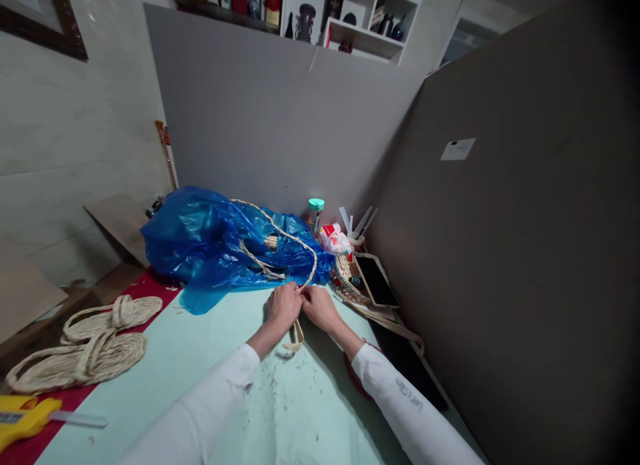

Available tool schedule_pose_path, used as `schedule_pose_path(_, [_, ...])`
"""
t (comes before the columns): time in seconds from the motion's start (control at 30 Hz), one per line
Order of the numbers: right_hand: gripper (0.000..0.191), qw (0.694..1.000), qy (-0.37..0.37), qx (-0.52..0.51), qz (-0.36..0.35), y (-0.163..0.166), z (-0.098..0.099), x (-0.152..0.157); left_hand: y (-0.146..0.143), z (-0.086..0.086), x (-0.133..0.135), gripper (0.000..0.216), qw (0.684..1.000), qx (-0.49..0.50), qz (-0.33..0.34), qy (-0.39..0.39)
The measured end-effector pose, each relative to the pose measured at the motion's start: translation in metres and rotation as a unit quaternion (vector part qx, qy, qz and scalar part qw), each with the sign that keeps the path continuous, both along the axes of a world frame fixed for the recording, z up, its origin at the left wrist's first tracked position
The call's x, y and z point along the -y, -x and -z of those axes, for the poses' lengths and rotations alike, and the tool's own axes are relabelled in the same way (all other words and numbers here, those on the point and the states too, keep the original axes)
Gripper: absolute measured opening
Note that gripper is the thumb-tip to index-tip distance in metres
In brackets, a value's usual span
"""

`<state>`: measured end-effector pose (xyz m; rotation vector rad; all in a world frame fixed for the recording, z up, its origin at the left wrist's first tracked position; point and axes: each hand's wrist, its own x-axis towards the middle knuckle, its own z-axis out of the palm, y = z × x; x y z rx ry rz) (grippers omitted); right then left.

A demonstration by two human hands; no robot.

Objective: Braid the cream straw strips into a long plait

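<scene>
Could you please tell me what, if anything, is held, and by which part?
The left hand and right hand hold the braid by its near end; exact grip hidden.

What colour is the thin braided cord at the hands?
The thin braided cord is pale beige, clearest in the head view.

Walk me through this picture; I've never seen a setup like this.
There is no machine here: a person works with two bare hands, and a camera worn on the head looks forward and down at them. So the white sleeves enter from the bottom of the picture.

The left hand and right hand meet over the pale green tabletop, fingers closed around a braided cord. It runs up across a blue plastic bag; a flat strip hangs below the hands. The exact grip is too small to tell.

At the left lie tied braided bundles and a yellow tool; at the right, a dark-screened device.
</scene>
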<state>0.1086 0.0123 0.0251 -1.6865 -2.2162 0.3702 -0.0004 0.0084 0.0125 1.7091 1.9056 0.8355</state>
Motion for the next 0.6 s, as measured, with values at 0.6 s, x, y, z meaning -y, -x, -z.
schedule_pose_path(0.6, [0.024,0.995,-0.010,0.051,-0.086,-0.005,-0.008,0.003,0.009,0.007,-0.007,0.035,0.994,0.111,0.022,0.010])
